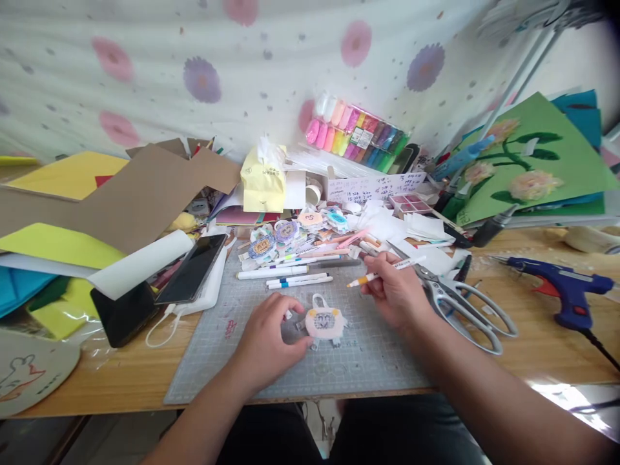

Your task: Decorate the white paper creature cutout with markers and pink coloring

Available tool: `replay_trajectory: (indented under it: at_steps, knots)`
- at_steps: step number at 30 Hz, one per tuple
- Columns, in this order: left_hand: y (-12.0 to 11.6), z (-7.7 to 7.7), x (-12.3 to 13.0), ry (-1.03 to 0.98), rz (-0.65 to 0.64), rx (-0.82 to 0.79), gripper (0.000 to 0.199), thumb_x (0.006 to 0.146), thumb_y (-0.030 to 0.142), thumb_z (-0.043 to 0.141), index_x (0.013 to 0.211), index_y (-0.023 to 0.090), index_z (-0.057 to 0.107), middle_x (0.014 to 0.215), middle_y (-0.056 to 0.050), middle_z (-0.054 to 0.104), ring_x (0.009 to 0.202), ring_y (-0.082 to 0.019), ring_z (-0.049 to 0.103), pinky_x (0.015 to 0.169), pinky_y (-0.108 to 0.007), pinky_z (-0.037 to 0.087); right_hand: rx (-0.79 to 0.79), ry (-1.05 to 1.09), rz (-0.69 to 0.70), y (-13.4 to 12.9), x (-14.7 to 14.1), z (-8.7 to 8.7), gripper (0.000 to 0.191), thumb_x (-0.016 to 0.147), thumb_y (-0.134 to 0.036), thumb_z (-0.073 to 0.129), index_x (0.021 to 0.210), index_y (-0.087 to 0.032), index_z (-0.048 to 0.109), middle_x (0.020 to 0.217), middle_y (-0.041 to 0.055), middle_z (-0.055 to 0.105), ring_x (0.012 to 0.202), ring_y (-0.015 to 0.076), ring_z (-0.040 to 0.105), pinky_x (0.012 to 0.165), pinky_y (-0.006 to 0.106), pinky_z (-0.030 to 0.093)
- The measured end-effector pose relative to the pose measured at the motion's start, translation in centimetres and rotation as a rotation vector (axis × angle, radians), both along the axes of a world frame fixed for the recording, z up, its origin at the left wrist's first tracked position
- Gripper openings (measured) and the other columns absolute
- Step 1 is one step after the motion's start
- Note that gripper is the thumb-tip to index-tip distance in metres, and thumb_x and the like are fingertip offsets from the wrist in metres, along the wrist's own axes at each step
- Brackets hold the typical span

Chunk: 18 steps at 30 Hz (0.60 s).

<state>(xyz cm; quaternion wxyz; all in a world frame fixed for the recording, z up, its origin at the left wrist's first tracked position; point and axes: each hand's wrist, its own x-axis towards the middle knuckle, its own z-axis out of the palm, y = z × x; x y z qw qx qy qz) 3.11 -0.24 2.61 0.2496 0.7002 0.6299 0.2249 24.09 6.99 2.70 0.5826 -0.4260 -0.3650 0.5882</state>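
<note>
Currently your right hand [394,289] grips a marker [361,279]; your left hand [271,332], fingers parted, is beside the paper cutout [325,323] on the mat [378,368]. Face and orange corners look coloured; pale border seems bare, detail blurred.

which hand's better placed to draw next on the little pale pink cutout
Probably the right hand: it holds the orange-tipped marker, tip near the cutout, while the left hand is at its left edge.

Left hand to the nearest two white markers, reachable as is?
Probably yes: the left hand is beside the bag-shaped cutout, and only cutting mat shows between the hand and the white markers.
</note>
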Motion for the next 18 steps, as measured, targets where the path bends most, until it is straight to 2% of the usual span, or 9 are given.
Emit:
replay_trajectory:
  at_steps: [3, 7, 13, 16, 18]
  knots:
    - [-0.1, -0.1, -0.3, -0.033, -0.003, -0.013, 0.029, 0.069, 0.027, 0.065, 0.097, 0.024, 0.056, 0.103, -0.002, 0.057, 0.090, -0.023, 0.054, 0.079, -0.036, 0.044, -0.018, 0.049, -0.026, -2.6, 1.3, -0.6, 0.040, 0.068, -0.037, 0.078, 0.054, -0.021, 0.045, 0.033, -0.0125, 0.033, 0.034, 0.0053, 0.027, 0.041, 0.021, 0.043]
    - [0.1, 0.0, -0.1, 0.019, -0.022, -0.045, 0.035, 0.067, 0.029, 0.068, 0.101, 0.024, 0.058, 0.106, -0.004, 0.057, 0.097, -0.026, 0.053, 0.088, -0.041, 0.042, -0.035, 0.087, -0.068, -5.0, 2.2, -2.0, 0.034, 0.066, -0.033, 0.083, 0.060, -0.020, 0.052, 0.038, -0.0107, 0.043, 0.037, 0.0053, 0.037, 0.047, 0.019, 0.044]
    - [0.3, -0.3, 0.4, 0.125, -0.039, -0.049, 0.045, 0.068, 0.032, 0.070, 0.111, 0.026, 0.059, 0.110, -0.005, 0.057, 0.107, -0.030, 0.051, 0.094, -0.045, 0.038, -0.014, 0.008, -0.013, -5.0, 2.4, -2.5, 0.031, 0.065, -0.030, 0.084, 0.062, -0.019, 0.055, 0.046, -0.0076, 0.052, 0.045, 0.0061, 0.050, 0.045, 0.015, 0.035]
    - [0.5, -0.5, 0.4, 0.158, -0.052, -0.022, 0.047, 0.069, 0.036, 0.071, 0.114, 0.028, 0.059, 0.110, -0.005, 0.056, 0.107, -0.030, 0.050, 0.095, -0.046, 0.036, -0.002, -0.012, -0.002, -4.9, 2.3, -2.6, 0.029, 0.069, -0.031, 0.081, 0.064, -0.020, 0.055, 0.045, -0.0088, 0.048, 0.045, 0.0062, 0.048, 0.047, 0.016, 0.037]
    - [0.5, -0.5, 0.4, 0.156, -0.073, -0.018, 0.040, 0.070, 0.035, 0.070, 0.108, 0.027, 0.061, 0.106, -0.004, 0.057, 0.104, -0.029, 0.051, 0.093, -0.046, 0.037, 0.032, -0.051, -0.002, -4.9, 2.2, -2.7, 0.026, 0.072, -0.032, 0.079, 0.067, -0.021, 0.056, 0.047, -0.0091, 0.049, 0.046, 0.0070, 0.048, 0.050, 0.018, 0.041]
